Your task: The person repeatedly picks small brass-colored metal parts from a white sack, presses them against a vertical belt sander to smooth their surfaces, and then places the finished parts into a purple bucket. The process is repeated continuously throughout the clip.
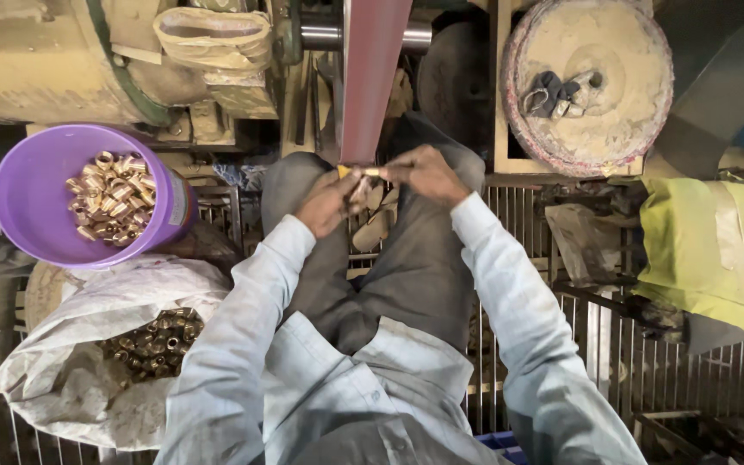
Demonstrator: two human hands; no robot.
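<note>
My left hand (331, 201) and my right hand (424, 174) meet in front of me, above my knees, and pinch the two ends of a small brass fitting (365, 173). The fitting sits right at the lower end of a reddish-brown sanding belt (372, 77) that runs up and away from me; whether it touches the belt I cannot tell. A purple bucket (23, 191) with several shiny brass fittings stands to my left. Below the bucket lies a white sack (71, 344) with several duller brass fittings in its open mouth.
A dusty round wheel (585, 82) with dark rags on it stands at the upper right. A yellow-green wrapped bundle (712, 245) lies at the right. A large dust-coated machine housing (45, 60) fills the upper left. Metal grating (647, 362) forms the floor around my legs.
</note>
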